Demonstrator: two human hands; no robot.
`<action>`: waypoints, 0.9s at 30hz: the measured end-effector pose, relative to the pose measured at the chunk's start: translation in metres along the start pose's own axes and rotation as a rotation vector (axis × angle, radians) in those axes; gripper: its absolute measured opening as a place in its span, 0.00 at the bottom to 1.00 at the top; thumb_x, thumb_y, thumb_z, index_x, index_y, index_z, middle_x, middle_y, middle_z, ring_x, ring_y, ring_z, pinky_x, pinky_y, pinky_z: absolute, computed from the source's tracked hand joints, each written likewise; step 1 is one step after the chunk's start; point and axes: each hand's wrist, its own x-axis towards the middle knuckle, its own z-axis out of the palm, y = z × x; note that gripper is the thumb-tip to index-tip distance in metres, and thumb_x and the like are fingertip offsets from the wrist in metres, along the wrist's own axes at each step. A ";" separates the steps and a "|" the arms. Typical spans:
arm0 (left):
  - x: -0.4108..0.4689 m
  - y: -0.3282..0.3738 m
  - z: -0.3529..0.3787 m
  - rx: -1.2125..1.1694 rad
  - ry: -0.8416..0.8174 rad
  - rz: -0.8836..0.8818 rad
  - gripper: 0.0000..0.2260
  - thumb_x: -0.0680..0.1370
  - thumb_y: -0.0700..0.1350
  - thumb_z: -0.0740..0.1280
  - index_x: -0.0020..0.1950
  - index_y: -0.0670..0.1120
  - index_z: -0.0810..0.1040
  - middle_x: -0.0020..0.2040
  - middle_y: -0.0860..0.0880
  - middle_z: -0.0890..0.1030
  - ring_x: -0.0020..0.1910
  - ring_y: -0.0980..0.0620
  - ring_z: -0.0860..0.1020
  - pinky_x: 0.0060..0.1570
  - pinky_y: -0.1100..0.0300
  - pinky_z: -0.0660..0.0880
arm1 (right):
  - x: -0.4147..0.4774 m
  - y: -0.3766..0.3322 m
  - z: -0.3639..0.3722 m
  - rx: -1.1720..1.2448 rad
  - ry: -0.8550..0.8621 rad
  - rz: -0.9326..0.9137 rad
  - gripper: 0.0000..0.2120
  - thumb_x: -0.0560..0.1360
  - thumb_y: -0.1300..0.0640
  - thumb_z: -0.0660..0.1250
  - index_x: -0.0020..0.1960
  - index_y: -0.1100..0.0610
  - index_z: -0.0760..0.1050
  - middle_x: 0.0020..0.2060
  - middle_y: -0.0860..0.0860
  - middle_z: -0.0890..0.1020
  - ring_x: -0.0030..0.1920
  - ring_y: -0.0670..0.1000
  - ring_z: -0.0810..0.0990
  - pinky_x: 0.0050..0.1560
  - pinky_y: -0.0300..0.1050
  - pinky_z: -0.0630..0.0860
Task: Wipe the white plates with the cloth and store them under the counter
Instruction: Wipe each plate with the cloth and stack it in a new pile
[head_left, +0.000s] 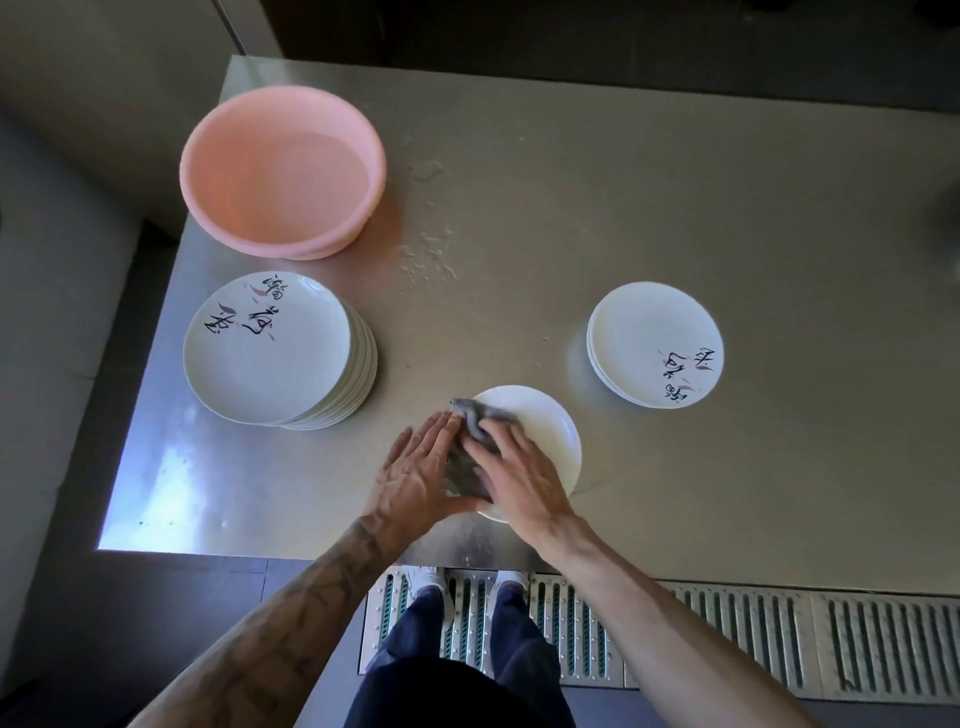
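Note:
A white plate (550, 426) lies near the front edge of the steel counter (571, 218). A grey cloth (480, 415) is bunched on the plate's left part. My right hand (519, 475) presses on the cloth with curled fingers. My left hand (415, 467) lies flat with straight fingers at the plate's left rim, its thumb along the rim's near side. A tall stack of white plates (270, 348) with painted script stands to the left. A short stack of the same plates (655, 344) stands to the right.
A pink plastic basin (283, 171) sits at the counter's back left. Water drops (428, 254) are scattered between the basin and the middle. A metal floor grate (727, 639) runs along the counter's front, where my shoes stand.

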 end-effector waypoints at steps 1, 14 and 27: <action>0.000 0.000 0.000 0.003 0.001 0.001 0.54 0.68 0.76 0.66 0.83 0.47 0.52 0.83 0.52 0.54 0.81 0.57 0.51 0.81 0.49 0.50 | 0.000 0.007 -0.001 -0.029 0.018 -0.009 0.31 0.74 0.52 0.76 0.75 0.50 0.71 0.71 0.54 0.70 0.70 0.57 0.72 0.62 0.51 0.81; 0.001 0.000 0.001 0.020 -0.023 -0.007 0.57 0.65 0.83 0.54 0.84 0.49 0.45 0.83 0.55 0.48 0.81 0.57 0.48 0.81 0.50 0.49 | -0.075 -0.017 0.014 0.014 0.072 0.351 0.27 0.70 0.53 0.80 0.68 0.50 0.80 0.61 0.51 0.79 0.62 0.52 0.78 0.61 0.46 0.81; 0.000 0.003 0.003 -0.001 -0.004 0.009 0.56 0.68 0.77 0.65 0.84 0.47 0.47 0.83 0.54 0.48 0.81 0.56 0.48 0.81 0.50 0.48 | -0.009 0.018 -0.012 -0.014 0.101 0.384 0.26 0.76 0.58 0.74 0.73 0.51 0.75 0.70 0.52 0.72 0.72 0.55 0.69 0.65 0.51 0.79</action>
